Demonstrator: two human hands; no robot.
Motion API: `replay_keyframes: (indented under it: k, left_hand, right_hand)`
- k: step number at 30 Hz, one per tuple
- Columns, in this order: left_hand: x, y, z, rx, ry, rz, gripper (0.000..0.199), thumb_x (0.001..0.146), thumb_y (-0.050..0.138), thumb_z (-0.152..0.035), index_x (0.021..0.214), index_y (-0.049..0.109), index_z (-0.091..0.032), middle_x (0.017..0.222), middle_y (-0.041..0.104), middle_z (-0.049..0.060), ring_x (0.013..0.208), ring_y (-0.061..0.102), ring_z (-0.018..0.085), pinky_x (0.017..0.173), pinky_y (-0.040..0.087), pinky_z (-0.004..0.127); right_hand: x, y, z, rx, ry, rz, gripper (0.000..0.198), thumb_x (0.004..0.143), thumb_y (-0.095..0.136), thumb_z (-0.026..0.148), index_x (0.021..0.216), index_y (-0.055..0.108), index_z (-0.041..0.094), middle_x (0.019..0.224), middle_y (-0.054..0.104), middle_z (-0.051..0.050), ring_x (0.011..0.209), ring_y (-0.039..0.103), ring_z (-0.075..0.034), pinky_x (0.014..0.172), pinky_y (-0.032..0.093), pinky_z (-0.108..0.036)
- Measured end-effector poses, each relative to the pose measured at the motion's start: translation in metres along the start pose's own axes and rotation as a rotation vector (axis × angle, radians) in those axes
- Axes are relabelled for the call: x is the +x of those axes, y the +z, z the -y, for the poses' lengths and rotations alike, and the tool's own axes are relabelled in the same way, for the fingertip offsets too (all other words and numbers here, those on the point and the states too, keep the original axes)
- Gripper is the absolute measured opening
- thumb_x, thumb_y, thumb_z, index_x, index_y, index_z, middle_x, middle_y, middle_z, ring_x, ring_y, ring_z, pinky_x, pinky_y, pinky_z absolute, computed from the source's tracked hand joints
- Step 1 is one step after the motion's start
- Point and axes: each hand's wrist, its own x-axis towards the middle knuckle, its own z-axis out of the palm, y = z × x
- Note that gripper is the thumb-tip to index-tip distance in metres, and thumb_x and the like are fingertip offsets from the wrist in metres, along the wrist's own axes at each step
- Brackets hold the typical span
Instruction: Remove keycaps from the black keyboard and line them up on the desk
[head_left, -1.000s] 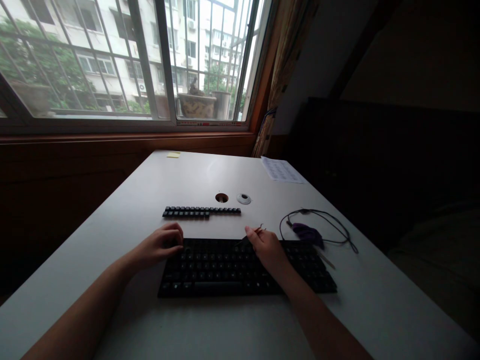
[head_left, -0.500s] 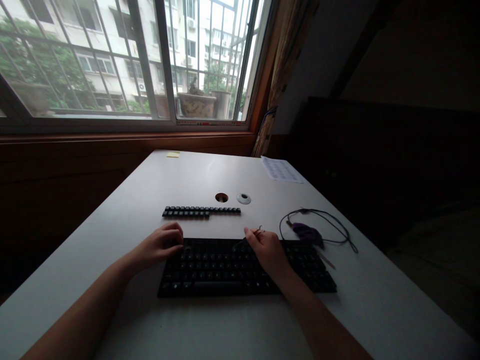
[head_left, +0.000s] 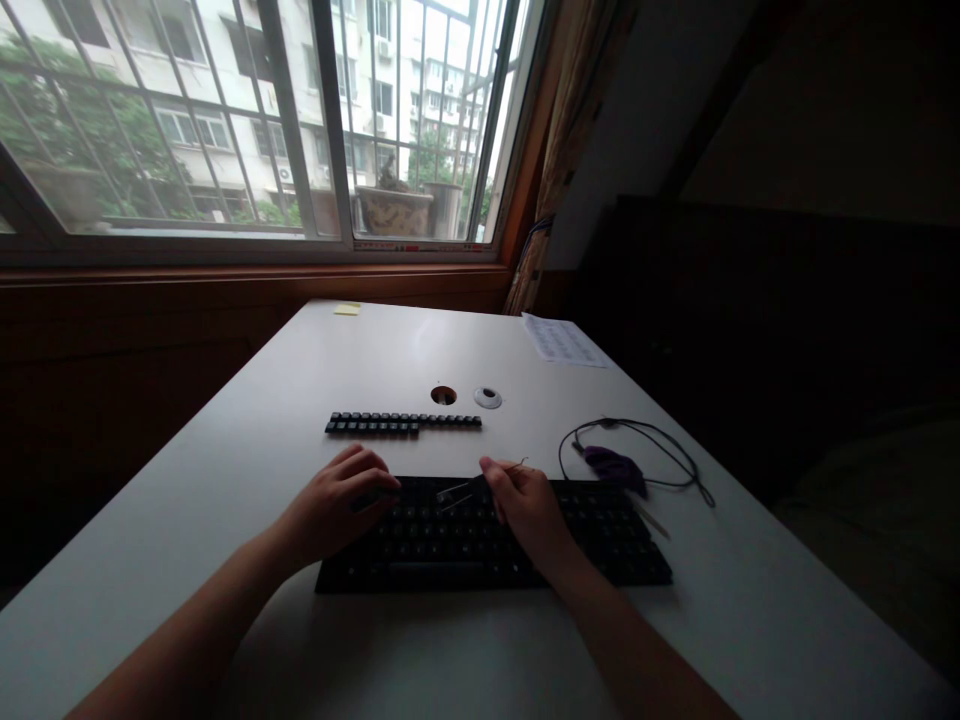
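Observation:
A black keyboard point(head_left: 450, 548) lies across the near part of the white desk. My right hand point(head_left: 525, 498) is closed round a wire keycap puller point(head_left: 461, 492), whose two thin wire prongs point left over the upper rows of keys. Whether a keycap sits between the prongs is too small to tell. My left hand point(head_left: 341, 500) rests over the keyboard's upper left part, fingers bent and thumb apart, with nothing visible in it. Some keys are hidden beneath both hands. Beyond the keyboard, loose black keycaps point(head_left: 405, 424) stand in two rows.
To the right lie a coiled black cable point(head_left: 660, 428) and a dark purple cloth point(head_left: 615, 467). Farther back are a cable hole point(head_left: 443, 396), its round cover point(head_left: 487, 398), a printed sheet point(head_left: 566, 340) and a yellow sticky note point(head_left: 347, 310). A barred window is behind the desk.
My left hand has moved right, farther over the keyboard's top rows. The right hand has shifted slightly left, and the puller's prongs now show more clearly, farther left over the keys.

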Motion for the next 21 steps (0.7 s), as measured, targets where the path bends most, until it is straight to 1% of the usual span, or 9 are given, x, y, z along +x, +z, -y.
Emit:
replay_keyframes:
  k: [4,7,9,13,16,21]
  left_hand:
    - [0.003,0.004,-0.014,-0.025,-0.015,0.033,0.024,0.088,0.065,-0.029,0.112,0.062,-0.025,0.099,0.063,0.007,0.095,0.055,0.023,0.082,0.049,0.038]
    - [0.005,0.007,-0.021,-0.072,-0.060,0.035,0.030,0.087,0.067,-0.032,0.115,0.060,-0.024,0.102,0.064,0.008,0.097,0.056,0.024,0.083,0.051,0.040]
    - [0.005,0.008,-0.024,-0.093,-0.097,0.035,0.032,0.086,0.067,-0.032,0.116,0.059,-0.024,0.103,0.064,0.008,0.094,0.057,0.024,0.081,0.052,0.039]
    - [0.005,0.011,-0.027,-0.128,-0.153,0.043,0.027,0.086,0.067,-0.029,0.112,0.059,-0.022,0.101,0.064,0.007,0.086,0.060,0.019,0.077,0.053,0.035]
    - [0.006,0.012,-0.028,-0.170,-0.173,0.034,0.022,0.087,0.064,-0.023,0.108,0.060,-0.021,0.099,0.064,0.005,0.084,0.061,0.017,0.075,0.053,0.032]
    - [0.007,0.014,-0.029,-0.237,-0.179,0.007,0.021,0.085,0.063,-0.015,0.105,0.060,-0.020,0.095,0.065,0.003,0.081,0.062,0.015,0.073,0.052,0.029]
  right_hand:
    - [-0.005,0.005,0.002,0.044,0.000,0.076,0.050,0.092,0.048,0.054,0.056,0.047,0.020,0.045,0.046,0.004,0.042,0.043,-0.010,0.046,0.035,-0.022]
    - [-0.007,0.008,0.004,0.038,-0.026,0.112,0.051,0.093,0.047,0.054,0.055,0.048,0.019,0.047,0.048,0.003,0.044,0.044,-0.010,0.048,0.035,-0.022]
    - [-0.007,0.010,0.006,0.035,-0.045,0.131,0.052,0.094,0.047,0.052,0.054,0.049,0.019,0.047,0.048,0.003,0.045,0.044,-0.009,0.049,0.034,-0.022]
    - [-0.008,0.011,0.006,0.019,-0.086,0.152,0.052,0.095,0.047,0.050,0.053,0.051,0.018,0.049,0.048,0.003,0.047,0.044,-0.009,0.050,0.033,-0.022]
    - [-0.009,0.012,0.005,0.007,-0.109,0.167,0.052,0.094,0.049,0.049,0.053,0.051,0.018,0.049,0.048,0.003,0.047,0.044,-0.009,0.050,0.033,-0.022]
    - [-0.009,0.017,0.005,0.016,-0.107,0.154,0.052,0.095,0.049,0.048,0.053,0.049,0.018,0.047,0.047,0.003,0.046,0.044,-0.009,0.050,0.033,-0.023]
